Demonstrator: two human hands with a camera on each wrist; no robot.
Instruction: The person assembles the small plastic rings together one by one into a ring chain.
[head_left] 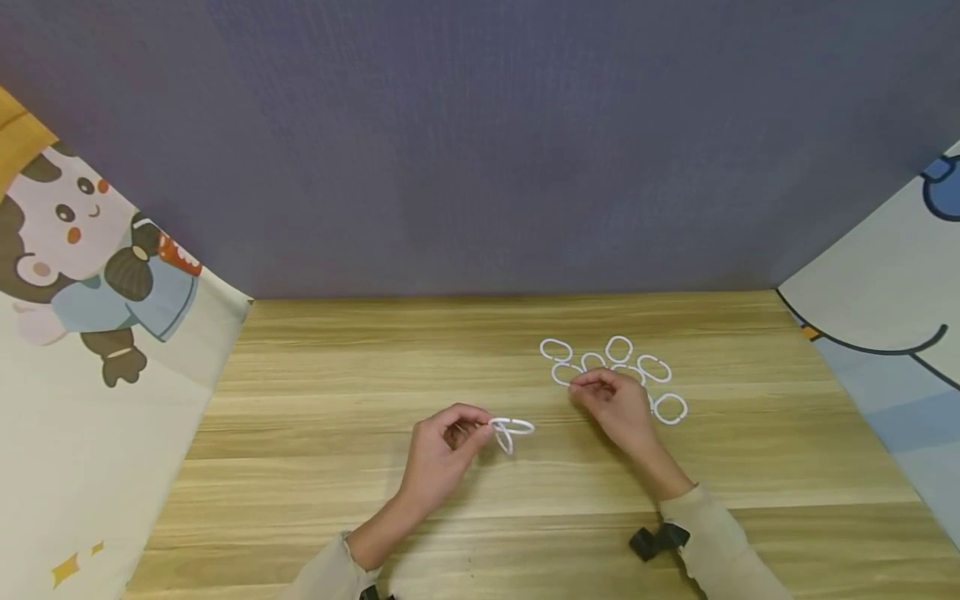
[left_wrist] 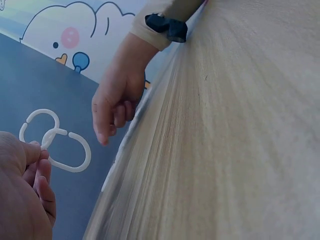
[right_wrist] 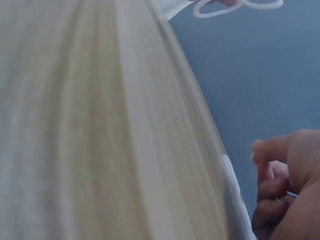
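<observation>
My left hand [head_left: 442,454] pinches a pair of interlinked white oval plastic links [left_wrist: 73,169] between thumb and index finger, above the wooden table [head_left: 315,392]. Each link has a small gap in its loop, plain in the left wrist view. Further right, my right hand [head_left: 617,408] hovers low over a loose group of similar links, its fingers bent. Its fingertips are right at the edge of one loose link [head_left: 555,375], and nothing shows between them. That hand partly covers several links. In the right wrist view the held links [right_wrist: 210,15] appear at the top edge.
Around the right hand lie several more links, among them one at the far left [head_left: 542,348], one at the back [head_left: 619,337] and one at the right [head_left: 685,408]. A grey-blue panel [head_left: 480,167] rises behind the table. Printed cartoon walls flank both sides.
</observation>
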